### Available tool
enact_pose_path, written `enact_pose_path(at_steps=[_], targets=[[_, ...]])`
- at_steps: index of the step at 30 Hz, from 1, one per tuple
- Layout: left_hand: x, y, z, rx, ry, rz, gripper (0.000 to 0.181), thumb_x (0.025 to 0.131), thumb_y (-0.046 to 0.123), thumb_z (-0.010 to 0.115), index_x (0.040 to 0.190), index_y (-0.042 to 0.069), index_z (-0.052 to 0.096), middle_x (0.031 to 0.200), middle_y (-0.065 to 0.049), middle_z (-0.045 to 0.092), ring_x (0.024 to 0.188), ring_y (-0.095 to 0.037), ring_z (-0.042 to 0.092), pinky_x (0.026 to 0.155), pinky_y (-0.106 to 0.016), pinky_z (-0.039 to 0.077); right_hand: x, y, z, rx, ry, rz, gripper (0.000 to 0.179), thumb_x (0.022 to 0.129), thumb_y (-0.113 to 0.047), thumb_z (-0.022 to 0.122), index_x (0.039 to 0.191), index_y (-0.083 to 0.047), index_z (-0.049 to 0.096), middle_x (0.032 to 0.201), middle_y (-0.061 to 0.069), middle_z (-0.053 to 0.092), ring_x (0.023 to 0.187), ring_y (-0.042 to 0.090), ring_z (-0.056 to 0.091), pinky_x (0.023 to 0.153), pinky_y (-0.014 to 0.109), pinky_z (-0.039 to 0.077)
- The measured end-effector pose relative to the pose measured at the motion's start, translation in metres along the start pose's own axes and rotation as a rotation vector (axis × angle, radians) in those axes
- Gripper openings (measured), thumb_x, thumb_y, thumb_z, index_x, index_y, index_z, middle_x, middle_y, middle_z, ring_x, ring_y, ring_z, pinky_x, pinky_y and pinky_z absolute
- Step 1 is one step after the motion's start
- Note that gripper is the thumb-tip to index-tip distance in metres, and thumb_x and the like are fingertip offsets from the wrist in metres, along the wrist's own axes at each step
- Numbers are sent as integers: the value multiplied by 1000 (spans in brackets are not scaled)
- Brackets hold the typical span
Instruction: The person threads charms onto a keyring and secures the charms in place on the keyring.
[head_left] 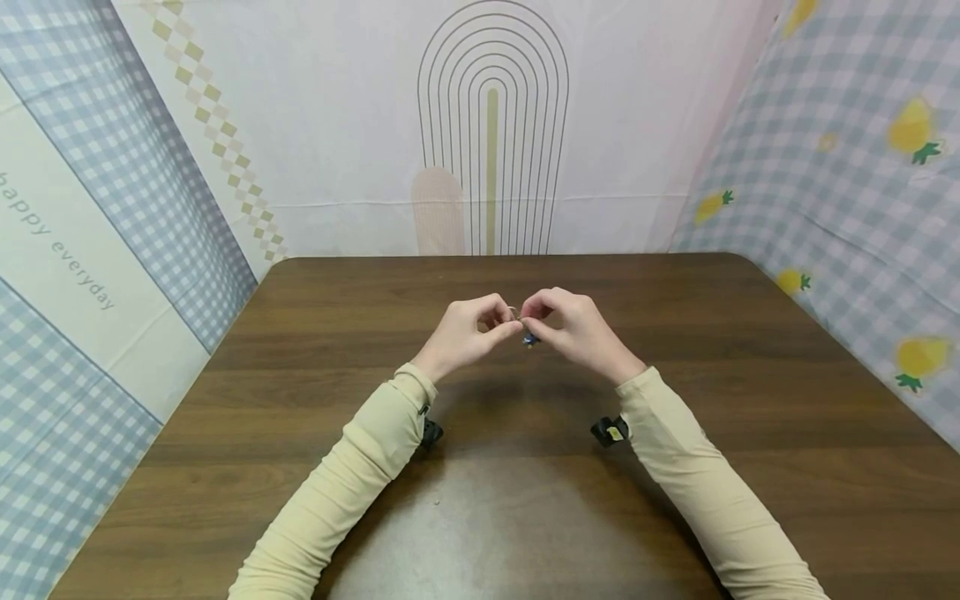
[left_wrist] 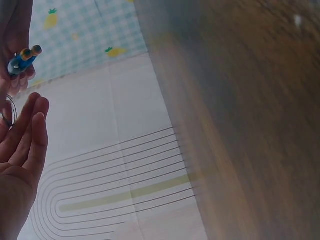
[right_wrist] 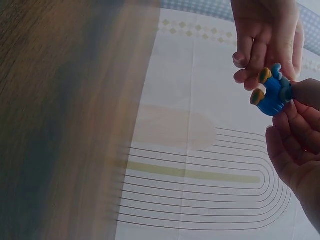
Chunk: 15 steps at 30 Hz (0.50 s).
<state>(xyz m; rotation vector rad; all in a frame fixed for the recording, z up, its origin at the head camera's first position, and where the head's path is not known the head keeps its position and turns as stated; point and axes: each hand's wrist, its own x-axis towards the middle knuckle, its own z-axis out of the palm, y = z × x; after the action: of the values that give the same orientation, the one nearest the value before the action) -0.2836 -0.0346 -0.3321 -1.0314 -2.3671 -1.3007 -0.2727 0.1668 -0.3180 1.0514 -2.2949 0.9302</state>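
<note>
Both hands meet above the table, fingertips close together over a small keychain. A metal key ring [left_wrist: 10,112] shows at the fingers of my left hand [head_left: 472,329], which pinches it between thumb and curled index finger. Below the fingertips of my right hand [head_left: 573,329] hangs a small blue figure [right_wrist: 274,96] with orange-yellow feet, its feet pointing away from the hand in the right wrist view. The right thumb and index finger pinch the keychain at the figure's upper end. The fingers hide the figure's top and part of the ring.
Beneath the hands spreads a dark brown wooden table [head_left: 517,492]. A tiny pale speck [head_left: 437,502] lies on it near the left forearm. Dark wrist cameras [head_left: 606,432] hang under the sleeves. Patterned cloths [head_left: 337,125] stand behind and at both sides.
</note>
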Motion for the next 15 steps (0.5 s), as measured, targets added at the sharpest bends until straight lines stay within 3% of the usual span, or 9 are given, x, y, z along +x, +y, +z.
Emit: enact_pose_path(at_steps=[7,15], targets=[[0,-1,0,26,11,69,8,91,14,67,89,7,69,84,-5,70,74,-11,61,68,-21,52,-1,0,0,-4,-13,4,7,84,2,70,89,-1,66,84,8,67,80,17,62,74,34,53],[0,-2,-1,4,-2,52,7,91,11,66,90,5,70,86,-7,71,76,-12,63,69,-21,53,0,0,-2,-7,-25,0,8,84,1,71,89,-1,65,85,11,67,81,17,63,75,33,53]])
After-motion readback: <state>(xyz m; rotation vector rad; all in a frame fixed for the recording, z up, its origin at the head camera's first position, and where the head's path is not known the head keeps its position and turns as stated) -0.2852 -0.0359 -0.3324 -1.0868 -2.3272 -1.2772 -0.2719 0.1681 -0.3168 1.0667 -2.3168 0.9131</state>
